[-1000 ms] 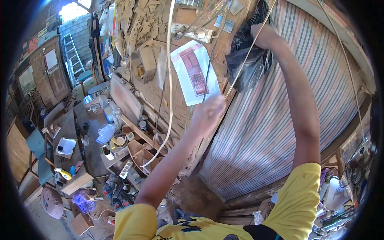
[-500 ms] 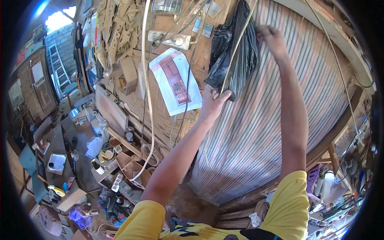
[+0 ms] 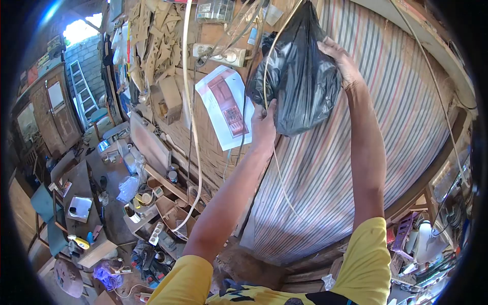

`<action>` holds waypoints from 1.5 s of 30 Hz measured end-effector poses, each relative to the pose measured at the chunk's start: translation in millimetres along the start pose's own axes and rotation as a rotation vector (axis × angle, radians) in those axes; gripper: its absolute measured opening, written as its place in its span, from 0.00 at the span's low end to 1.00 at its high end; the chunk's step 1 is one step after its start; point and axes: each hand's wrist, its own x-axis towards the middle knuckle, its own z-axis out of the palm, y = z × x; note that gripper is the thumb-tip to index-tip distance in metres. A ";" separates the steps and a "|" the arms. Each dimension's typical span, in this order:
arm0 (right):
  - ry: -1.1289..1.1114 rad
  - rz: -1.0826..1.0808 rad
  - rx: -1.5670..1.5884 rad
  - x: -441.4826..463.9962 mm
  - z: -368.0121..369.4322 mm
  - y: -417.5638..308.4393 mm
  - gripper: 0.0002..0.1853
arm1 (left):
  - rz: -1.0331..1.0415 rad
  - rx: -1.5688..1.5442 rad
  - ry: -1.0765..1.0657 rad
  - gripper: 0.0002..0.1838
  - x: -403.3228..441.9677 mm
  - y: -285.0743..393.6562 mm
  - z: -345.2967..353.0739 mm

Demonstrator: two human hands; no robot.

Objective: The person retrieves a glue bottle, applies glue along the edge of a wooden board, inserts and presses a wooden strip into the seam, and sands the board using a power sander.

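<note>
The black bag point(image 3: 307, 76) is glossy, crinkled plastic. The striped hanging point(image 3: 351, 162) looks like matt cloth, the printed sheet point(image 3: 223, 104) smooth paper, the wall panel point(image 3: 212, 165) rough weave, and the cupboard point(image 3: 58, 114) dull, worn wood.

Black bag point(image 3: 306, 76); cloth point(image 3: 328, 183) with dark, pale and pink stripes; yellow shirt point(image 3: 363, 259)

Bright daylight enters through an opening point(image 3: 81, 31) above a grey block wall point(image 3: 84, 53), before which 1 ladder point(image 3: 83, 90) leans near a weathered wooden cabinet point(image 3: 43, 109). Nearer, woven wall matting point(image 3: 208, 145) borders a broad striped cloth point(image 3: 325, 188), above brown floor point(image 3: 254, 267).
</note>
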 end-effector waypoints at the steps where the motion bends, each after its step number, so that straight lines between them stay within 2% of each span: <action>1: -0.033 0.002 -0.054 0.5 -3.2 -6.8 0.20 | -0.017 -0.067 0.005 0.14 -2.8 6.3 2.4; 2: -0.066 0.002 -0.109 1.2 -6.5 -13.7 0.22 | -0.016 -0.068 -0.001 0.14 -5.4 13.1 4.4; 4: 0.170 0.024 0.014 -14.1 11.1 -28.5 0.21 | -0.112 -0.023 0.050 0.15 -8.5 20.7 3.6; 6: 0.215 0.032 -0.082 -25.5 7.8 -36.3 0.21 | -0.134 -0.019 0.044 0.18 -7.7 21.9 0.5; 8: 0.171 0.079 -0.360 -40.7 7.1 -41.6 0.21 | -0.107 -0.069 0.065 0.20 -9.6 22.7 -0.8; 10: 0.129 0.093 -0.323 -44.1 12.5 -37.8 0.22 | -0.108 -0.104 0.052 0.22 -10.6 26.5 0.1; 12: 0.173 -0.004 0.093 -51.7 25.4 -30.5 0.24 | -0.117 -0.086 0.080 0.21 -13.2 27.6 0.0; 14: 0.101 -0.021 0.180 -39.2 10.5 -13.6 0.22 | -0.131 -0.191 0.060 0.21 -15.6 27.2 1.8; 16: -0.187 0.181 -0.039 -28.8 -2.3 -10.8 0.18 | -0.180 -0.193 0.067 0.20 -12.6 24.1 1.1; 18: -0.108 0.206 -0.134 -10.2 -22.5 14.3 0.15 | -0.171 -0.228 0.063 0.20 -15.0 24.5 1.1; 20: -0.401 -0.029 -0.760 2.5 -29.8 16.0 0.13 | -0.160 -0.264 0.064 0.19 -16.2 25.9 1.4; 21: -0.376 0.191 -0.917 -11.6 -3.6 -23.3 0.11 | -0.140 -0.283 0.064 0.17 -15.7 25.9 2.0; 22: -0.379 0.193 -0.913 -9.7 2.3 -34.0 0.11 | -0.121 -0.301 0.066 0.15 -15.2 25.3 2.3; 24: -0.363 0.040 -1.229 1.3 11.0 -40.2 0.10 | -0.111 -0.269 0.046 0.15 -12.7 17.9 1.4; 25: -0.398 -0.080 -1.213 7.5 15.0 -40.3 0.16 | -0.095 -0.236 0.029 0.14 -11.1 14.8 -2.1; 26: -0.433 -0.096 -1.193 5.4 19.3 -37.0 0.16 | -0.078 -0.230 0.065 0.14 -9.2 11.5 -4.7; 28: -0.291 -0.009 -1.010 -6.5 34.4 -30.2 0.18 | -0.070 -0.088 0.133 0.15 -3.5 1.9 -7.0; 29: -0.411 -0.025 -1.136 1.6 29.4 -14.6 0.19 | -0.076 -0.065 0.124 0.16 -0.4 0.5 -6.5; 31: -0.668 -0.076 -1.401 38.4 -38.4 22.5 0.22 | -0.050 0.015 0.116 0.18 -8.1 16.3 2.5; 32: -0.628 -0.024 -1.332 48.5 -56.3 35.2 0.23 | -0.021 0.078 0.122 0.18 -15.7 26.0 7.7; 33: -0.586 0.024 -1.260 57.9 -74.3 47.7 0.24 | -0.042 0.110 0.070 0.17 -0.7 0.1 2.9; 34: -0.541 0.068 -1.188 66.6 -91.4 59.4 0.25 | 0.048 0.053 0.033 0.14 -12.0 14.8 8.9; 36: -0.561 -0.181 -1.541 96.8 -146.5 84.2 0.26 | 0.076 0.197 0.124 0.10 -0.8 -4.3 13.4; 39: -0.432 0.040 -1.496 76.6 -101.0 70.9 0.27 | 0.147 -0.173 0.170 0.09 2.1 -2.5 25.4; 42: -0.344 0.242 -1.456 68.4 -65.2 41.3 0.28 | 0.094 -0.160 0.212 0.13 -5.9 18.6 13.7; 44: -0.617 -0.106 -1.520 96.4 -101.5 35.5 0.21 | 0.109 -0.028 0.194 0.16 -8.2 16.8 -1.1; 45: -0.525 -0.191 -1.354 88.6 -100.6 23.1 0.18 | 0.120 0.101 0.159 0.19 -8.4 15.4 -8.8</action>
